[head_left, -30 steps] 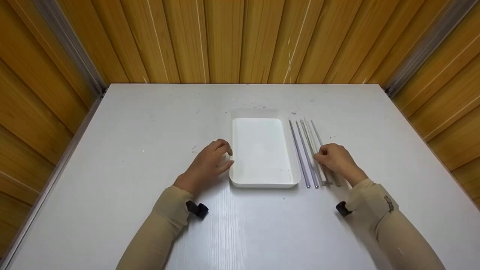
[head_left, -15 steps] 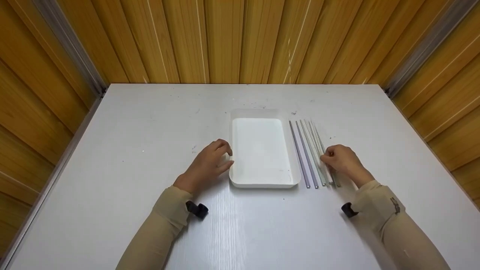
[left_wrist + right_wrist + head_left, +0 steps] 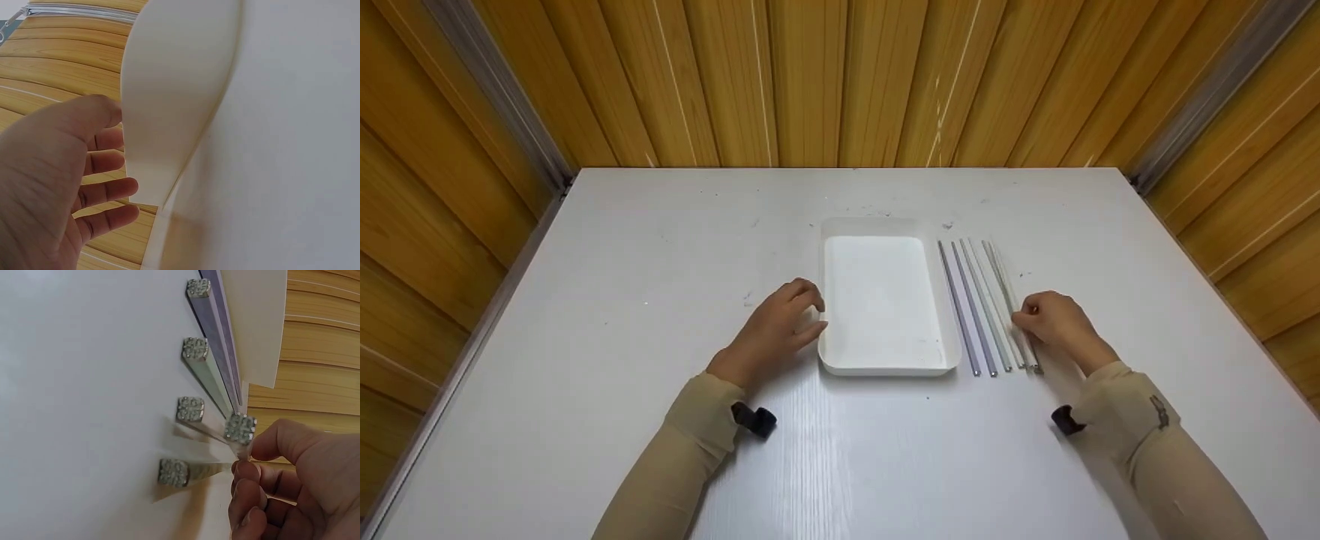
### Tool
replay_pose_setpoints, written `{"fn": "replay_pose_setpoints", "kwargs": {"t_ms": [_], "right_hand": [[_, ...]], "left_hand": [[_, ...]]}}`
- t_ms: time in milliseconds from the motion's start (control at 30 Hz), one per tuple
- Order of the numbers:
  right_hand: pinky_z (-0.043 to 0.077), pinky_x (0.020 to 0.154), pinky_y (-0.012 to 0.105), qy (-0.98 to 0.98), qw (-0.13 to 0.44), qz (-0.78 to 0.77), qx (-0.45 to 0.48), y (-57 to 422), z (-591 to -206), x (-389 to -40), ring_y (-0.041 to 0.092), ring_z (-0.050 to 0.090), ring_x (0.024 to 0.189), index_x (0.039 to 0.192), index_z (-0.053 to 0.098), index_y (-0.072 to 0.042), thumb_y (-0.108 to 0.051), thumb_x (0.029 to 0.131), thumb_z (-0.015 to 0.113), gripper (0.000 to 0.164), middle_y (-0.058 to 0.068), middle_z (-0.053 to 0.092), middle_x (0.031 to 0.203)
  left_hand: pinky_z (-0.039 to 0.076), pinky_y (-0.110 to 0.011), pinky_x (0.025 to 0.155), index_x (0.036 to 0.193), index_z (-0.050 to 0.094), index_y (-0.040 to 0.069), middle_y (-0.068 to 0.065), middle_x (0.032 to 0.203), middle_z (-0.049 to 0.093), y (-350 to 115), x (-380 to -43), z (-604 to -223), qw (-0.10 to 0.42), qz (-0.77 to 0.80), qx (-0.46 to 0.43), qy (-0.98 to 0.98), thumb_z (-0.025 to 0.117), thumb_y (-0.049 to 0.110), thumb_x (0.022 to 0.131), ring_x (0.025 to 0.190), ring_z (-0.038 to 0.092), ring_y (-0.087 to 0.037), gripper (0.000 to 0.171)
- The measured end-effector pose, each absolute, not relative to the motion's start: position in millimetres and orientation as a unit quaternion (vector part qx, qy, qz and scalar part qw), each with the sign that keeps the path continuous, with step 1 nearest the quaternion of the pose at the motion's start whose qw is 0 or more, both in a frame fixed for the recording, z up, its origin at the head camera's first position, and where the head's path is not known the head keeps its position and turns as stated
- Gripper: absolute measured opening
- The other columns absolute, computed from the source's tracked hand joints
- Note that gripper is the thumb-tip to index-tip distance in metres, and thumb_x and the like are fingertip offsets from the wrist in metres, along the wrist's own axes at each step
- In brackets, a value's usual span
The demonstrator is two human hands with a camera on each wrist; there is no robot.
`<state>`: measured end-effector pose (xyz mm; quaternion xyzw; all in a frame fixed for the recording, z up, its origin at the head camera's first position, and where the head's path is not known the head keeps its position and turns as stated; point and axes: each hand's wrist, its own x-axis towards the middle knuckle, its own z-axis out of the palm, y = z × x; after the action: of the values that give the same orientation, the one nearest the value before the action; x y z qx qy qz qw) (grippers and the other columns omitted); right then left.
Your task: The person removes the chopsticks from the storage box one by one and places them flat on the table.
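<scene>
A white rectangular tray stands mid-table. At its left wall, my left hand rests with fingers and thumb extended, fingertips at the rim; the left wrist view shows them against the tray wall. My right hand pinches a pale chopstick between thumb and fingers, its glittery square end raised above the others. Several chopsticks lie side by side right of the tray: two purple chopsticks, a pale green chopstick, and paler ones, including a chopstick below the held one.
The white table runs back to a wood-panelled wall, with panels on both sides too. A black wrist camera sits on the left cuff, another camera on the right cuff. Small dark specks mark the tabletop.
My right hand has moved rightward with the pinched chopstick, from among the middle ones to the right end of the row. The left hand and tray have stayed in place.
</scene>
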<state>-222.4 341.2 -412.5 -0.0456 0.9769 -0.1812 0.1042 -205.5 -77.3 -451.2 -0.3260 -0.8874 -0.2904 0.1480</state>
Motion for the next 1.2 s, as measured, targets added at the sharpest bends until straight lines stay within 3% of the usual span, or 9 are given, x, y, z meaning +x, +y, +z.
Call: {"fn": "replay_pose_setpoints", "kwargs": {"t_ms": [1200], "right_hand": [[0.04,0.057,0.025,0.972,0.152,-0.174,-0.042,361,-417,-229,0.013,0.051,0.061,0.079,0.06,-0.003,-0.021,0.09,0.054,0.021,0.004,0.06,0.068]], "left_hand": [[0.05,-0.031,0.093,0.1,0.059,0.009,-0.003,0.112,0.057,-82,-202,-450,0.133,-0.295,-0.318,-0.891,0.067,0.016,0.09,0.11,0.057,-0.02,0.015]]}}
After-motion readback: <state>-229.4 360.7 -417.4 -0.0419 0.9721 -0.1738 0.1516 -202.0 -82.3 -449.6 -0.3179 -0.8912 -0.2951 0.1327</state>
